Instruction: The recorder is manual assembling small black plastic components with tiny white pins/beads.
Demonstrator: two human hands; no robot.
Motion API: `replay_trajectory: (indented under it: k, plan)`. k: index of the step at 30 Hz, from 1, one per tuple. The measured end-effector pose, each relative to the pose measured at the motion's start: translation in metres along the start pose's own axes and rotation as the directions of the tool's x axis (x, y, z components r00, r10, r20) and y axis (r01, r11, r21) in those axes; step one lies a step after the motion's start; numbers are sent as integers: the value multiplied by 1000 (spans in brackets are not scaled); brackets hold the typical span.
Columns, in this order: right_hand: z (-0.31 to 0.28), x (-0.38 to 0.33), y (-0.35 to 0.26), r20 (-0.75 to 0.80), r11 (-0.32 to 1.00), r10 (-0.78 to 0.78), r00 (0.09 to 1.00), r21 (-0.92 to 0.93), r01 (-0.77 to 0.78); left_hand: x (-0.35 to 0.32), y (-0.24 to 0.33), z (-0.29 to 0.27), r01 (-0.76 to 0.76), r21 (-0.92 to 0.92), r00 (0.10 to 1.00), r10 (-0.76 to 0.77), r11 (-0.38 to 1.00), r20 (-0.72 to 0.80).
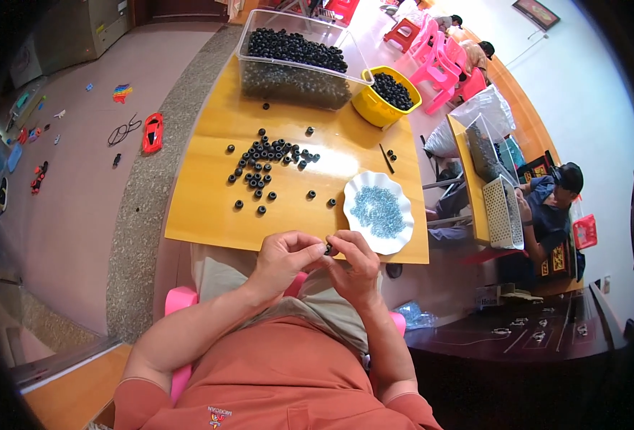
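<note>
At the table's near edge my two hands meet, fingertips pinched together around a small black ring-shaped piece (328, 249). My left hand (282, 259) grips it between thumb and forefinger; my right hand (356, 266) closes on it from the other side. Fingertips hide most of the piece. Just beyond my right hand is a white scalloped plate (355, 188) holding many tiny clear bluish pieces (379, 211). Farther left on the table lie loose black ring-shaped pieces (257, 179), several of them spread out singly. A thin black stick (386, 158) lies beyond the plate, beside more black pieces (392, 155).
A clear plastic bin (295, 89) of black pieces stands at the table's far end, beside a yellow basket (374, 111) of them. To the right, a person (546, 208) sits at another table with a white perforated basket (502, 215). A red toy car (153, 133) lies on the floor.
</note>
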State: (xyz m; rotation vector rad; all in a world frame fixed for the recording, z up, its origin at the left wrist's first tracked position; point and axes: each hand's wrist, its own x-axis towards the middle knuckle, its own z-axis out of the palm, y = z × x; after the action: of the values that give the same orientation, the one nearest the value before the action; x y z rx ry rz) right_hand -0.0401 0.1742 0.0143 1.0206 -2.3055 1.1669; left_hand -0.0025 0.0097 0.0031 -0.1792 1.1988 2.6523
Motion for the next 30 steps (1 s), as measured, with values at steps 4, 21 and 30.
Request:
replay_trajectory:
  k: [4, 21, 30]
  plan:
    - [-2, 8, -1, 45, 1000, -10, 999, -8, 11, 1, 3, -1, 12, 10, 999, -12, 1000, -38]
    - [-114, 166, 162, 223, 884, 456, 862, -2, -467, 8, -5, -6, 147, -15, 980, -147, 989, -130]
    - [-100, 237, 252, -170, 946, 314, 934, -31, -323, 14, -9, -10, 108, -33, 979, -112, 994, -168]
